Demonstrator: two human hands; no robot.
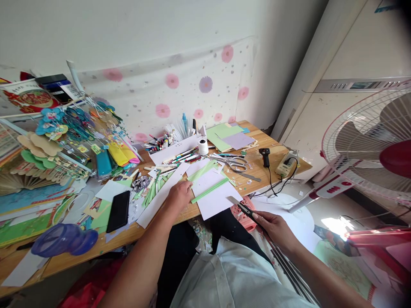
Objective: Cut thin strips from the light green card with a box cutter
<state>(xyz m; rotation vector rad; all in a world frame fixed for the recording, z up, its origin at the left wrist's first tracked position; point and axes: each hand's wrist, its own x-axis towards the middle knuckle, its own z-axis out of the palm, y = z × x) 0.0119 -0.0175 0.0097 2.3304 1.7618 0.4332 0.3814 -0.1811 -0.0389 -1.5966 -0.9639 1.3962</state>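
Observation:
My right hand [272, 224] is closed round the dark handle of a utility knife [246, 210], its blade out and pointing to the upper left. The blade tip is at the right edge of a white paper sheet [215, 204] that overhangs the table's front edge. My left hand [180, 196] is closed, its fingertips at the near end of a pale green paper strip [203, 170]. A second, folded-looking green strip [210, 190] lies across the white sheet. Beside my left hand is a long white paper strip [165, 194].
Scissors [236, 164], a loose blade [250, 176], a white thread spool [203, 146] and coloured paper [237, 139] lie behind. A glue gun [265, 157] and power strip [287, 164] are right, near a fan [362, 145]. Left are a phone [118, 211] and purple container [64, 239].

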